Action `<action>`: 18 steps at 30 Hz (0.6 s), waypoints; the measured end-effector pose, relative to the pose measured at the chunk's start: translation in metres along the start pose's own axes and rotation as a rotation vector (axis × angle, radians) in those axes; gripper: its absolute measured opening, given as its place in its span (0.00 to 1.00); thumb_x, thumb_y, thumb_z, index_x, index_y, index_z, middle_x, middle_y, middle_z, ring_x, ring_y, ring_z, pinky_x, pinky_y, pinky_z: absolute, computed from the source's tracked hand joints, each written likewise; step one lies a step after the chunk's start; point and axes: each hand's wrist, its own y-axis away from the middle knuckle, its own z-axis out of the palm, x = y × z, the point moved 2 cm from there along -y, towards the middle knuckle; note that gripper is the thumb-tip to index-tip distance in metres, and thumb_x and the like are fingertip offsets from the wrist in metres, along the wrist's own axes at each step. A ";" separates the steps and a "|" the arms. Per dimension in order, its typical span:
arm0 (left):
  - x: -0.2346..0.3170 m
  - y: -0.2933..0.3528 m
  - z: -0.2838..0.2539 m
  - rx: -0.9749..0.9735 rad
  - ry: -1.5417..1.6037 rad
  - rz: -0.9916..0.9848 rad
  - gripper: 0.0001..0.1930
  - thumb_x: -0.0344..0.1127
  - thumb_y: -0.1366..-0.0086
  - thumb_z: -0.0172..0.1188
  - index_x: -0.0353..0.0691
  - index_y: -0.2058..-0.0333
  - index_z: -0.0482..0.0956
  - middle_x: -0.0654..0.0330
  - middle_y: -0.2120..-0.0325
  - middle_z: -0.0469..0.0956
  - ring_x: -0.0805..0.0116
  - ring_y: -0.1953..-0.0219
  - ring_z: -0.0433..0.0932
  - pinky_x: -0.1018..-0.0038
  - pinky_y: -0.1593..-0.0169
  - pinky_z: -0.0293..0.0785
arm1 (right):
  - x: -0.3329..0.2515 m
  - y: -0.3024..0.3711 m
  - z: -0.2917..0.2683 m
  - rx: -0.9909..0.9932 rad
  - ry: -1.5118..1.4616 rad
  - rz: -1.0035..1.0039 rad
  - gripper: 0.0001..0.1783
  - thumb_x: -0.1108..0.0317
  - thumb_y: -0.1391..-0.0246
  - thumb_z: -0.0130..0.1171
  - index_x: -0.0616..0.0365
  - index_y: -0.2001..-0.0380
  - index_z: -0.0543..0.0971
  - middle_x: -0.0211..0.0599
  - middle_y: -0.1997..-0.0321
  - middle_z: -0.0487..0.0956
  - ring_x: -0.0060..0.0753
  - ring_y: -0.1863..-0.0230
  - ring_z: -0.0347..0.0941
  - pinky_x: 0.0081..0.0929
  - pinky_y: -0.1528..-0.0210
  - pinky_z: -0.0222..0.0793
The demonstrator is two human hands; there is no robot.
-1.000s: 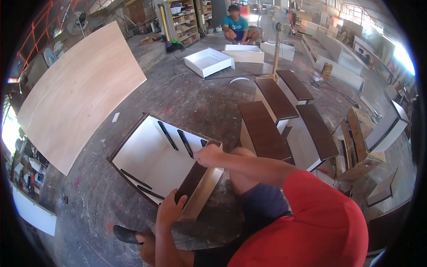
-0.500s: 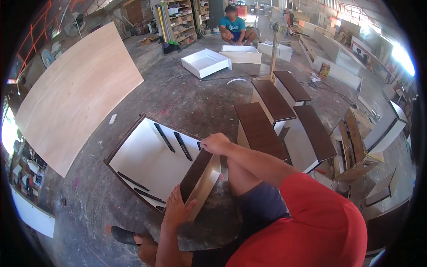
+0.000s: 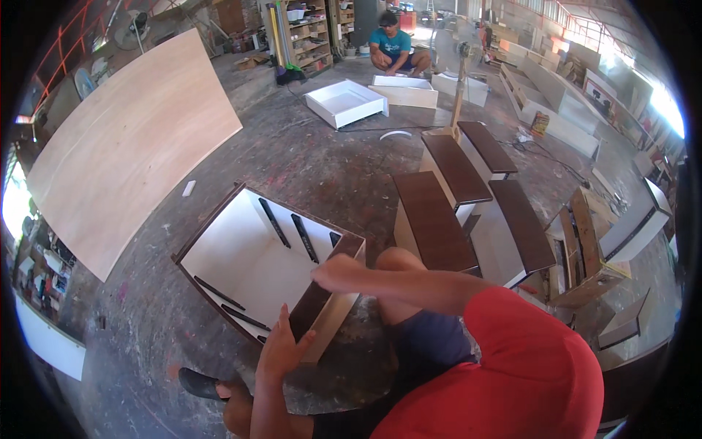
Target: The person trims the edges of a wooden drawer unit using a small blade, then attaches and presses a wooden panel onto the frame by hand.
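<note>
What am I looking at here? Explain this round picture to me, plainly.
A wide-angle camera worn on a person's head looks down, so edges bend. No machine: two bare hands. The left hand presses its fingers flat on the near side panel of a cabinet box, brown outside, white inside, lying open-side up on the workshop floor. The right hand rests on that panel's top edge. Dark-topped drawers stand to the right, a large plywood sheet to the left. Another person crouches in the distance.
</note>
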 end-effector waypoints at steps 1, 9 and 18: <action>-0.004 0.002 -0.005 -0.010 0.063 -0.047 0.52 0.57 0.31 0.65 0.30 0.24 0.47 0.34 0.34 0.69 0.40 0.31 0.69 0.56 0.30 0.65 | -0.026 0.001 0.001 -0.009 -0.053 -0.069 0.07 0.66 0.47 0.60 0.54 0.67 0.84 0.47 0.71 0.85 0.54 0.65 0.85 0.52 0.65 0.79; -0.028 -0.018 -0.040 0.263 0.096 -0.058 0.36 0.47 0.25 0.59 0.30 0.29 0.61 0.38 0.36 0.73 0.41 0.33 0.71 0.56 0.32 0.67 | -0.182 -0.003 0.058 -0.268 -0.082 -0.168 0.11 0.62 0.45 0.59 0.55 0.65 0.85 0.48 0.65 0.86 0.53 0.63 0.87 0.51 0.63 0.82; -0.064 -0.006 -0.062 0.614 0.102 0.066 0.25 0.41 0.22 0.53 0.30 0.35 0.70 0.38 0.39 0.75 0.40 0.36 0.73 0.55 0.34 0.69 | -0.114 0.001 0.005 -0.117 -0.039 -0.117 0.09 0.65 0.45 0.58 0.54 0.64 0.83 0.46 0.71 0.84 0.51 0.65 0.86 0.50 0.64 0.81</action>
